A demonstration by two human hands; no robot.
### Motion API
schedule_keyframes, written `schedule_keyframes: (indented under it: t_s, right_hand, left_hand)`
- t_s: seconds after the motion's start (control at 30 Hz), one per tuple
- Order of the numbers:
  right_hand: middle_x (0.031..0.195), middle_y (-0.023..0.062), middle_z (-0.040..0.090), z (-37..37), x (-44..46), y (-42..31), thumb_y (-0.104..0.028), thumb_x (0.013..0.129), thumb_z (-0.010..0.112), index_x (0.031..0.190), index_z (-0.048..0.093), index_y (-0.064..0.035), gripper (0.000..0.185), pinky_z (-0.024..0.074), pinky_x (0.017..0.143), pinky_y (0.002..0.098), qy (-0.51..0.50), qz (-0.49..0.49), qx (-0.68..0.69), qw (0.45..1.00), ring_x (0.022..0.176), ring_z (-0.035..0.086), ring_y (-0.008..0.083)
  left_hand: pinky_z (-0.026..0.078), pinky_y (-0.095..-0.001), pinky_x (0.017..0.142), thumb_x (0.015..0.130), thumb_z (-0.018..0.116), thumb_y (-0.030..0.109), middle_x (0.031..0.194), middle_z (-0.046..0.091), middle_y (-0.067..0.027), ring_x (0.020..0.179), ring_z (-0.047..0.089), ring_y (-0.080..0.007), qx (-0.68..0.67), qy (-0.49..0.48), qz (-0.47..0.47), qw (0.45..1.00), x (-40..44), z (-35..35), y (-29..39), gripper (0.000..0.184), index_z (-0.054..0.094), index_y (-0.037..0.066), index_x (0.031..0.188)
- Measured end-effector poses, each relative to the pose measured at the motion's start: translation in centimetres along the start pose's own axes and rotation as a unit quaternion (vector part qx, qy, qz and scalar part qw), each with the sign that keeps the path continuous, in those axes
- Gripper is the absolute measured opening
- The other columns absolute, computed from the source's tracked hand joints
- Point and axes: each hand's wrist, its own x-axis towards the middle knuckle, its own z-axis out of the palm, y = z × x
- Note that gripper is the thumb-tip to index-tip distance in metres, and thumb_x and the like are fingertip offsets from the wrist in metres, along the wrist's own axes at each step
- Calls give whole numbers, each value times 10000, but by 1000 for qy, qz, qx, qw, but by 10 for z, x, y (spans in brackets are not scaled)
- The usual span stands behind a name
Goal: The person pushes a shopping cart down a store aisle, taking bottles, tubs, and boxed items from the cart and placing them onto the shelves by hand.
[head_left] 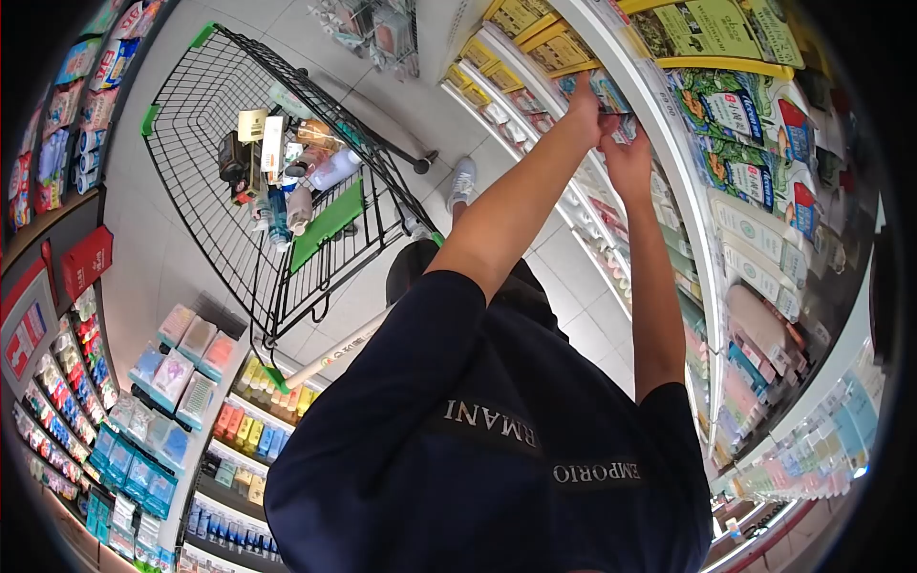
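Note:
Both my arms reach forward to the lit shelf on the right. My left hand [586, 113] has its fingers around a small packet with blue and reddish printing [609, 94]. Close beside it, my right hand [627, 160] pinches the near end of what looks like the same packet, thumb and fingers upward. Part of the packet is hidden behind the hands and the shelf edge, so I cannot tell its exact kind. Yellow-framed packs [556, 48] stand on the shelf just beyond my hands.
A black wire shopping cart [205, 95] with green corners stands to my left, holding bottles and boxes [287, 158]. A white shelf edge [690, 153] curves past my right arm. Green-and-white packs [740, 119] lie above it. Someone's sneaker [462, 181] shows on the tiled floor.

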Motion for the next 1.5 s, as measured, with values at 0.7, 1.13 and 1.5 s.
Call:
schedule_keyframes:
  t_s: [0.7, 1.13, 1.5]
  right_hand:
    - [1360, 225, 432, 22, -104, -19, -172, 843, 622, 1399, 309, -23, 655, 506, 659, 384, -14, -91, -50, 994, 649, 606, 265]
    - [1267, 241, 505, 140, -236, -56, -441, 910, 523, 1375, 348, -54, 630, 450, 906, 447, -279, -98, -46, 954, 1088, 555, 401]
    - [945, 285, 625, 154, -216, -43, -366, 937, 457, 1303, 377, -66, 480, 462, 788, 508, -277, -101, -114, 949, 906, 604, 444]
  left_hand:
    - [453, -253, 707, 926, 551, 271, 910, 635, 18, 820, 568, -86, 326, 78, 220, 916, -239, -161, 49, 216, 646, 90, 997]
    - [462, -403, 733, 913, 583, 327, 918, 632, -167, 816, 602, -323, 718, 334, 353, 499, -467, -369, 39, 294, 644, 40, 932]
    - [390, -434, 867, 892, 562, 387, 1061, 603, -111, 988, 544, -308, 781, 395, 334, 350, -486, -396, -4, 359, 601, 61, 1037]
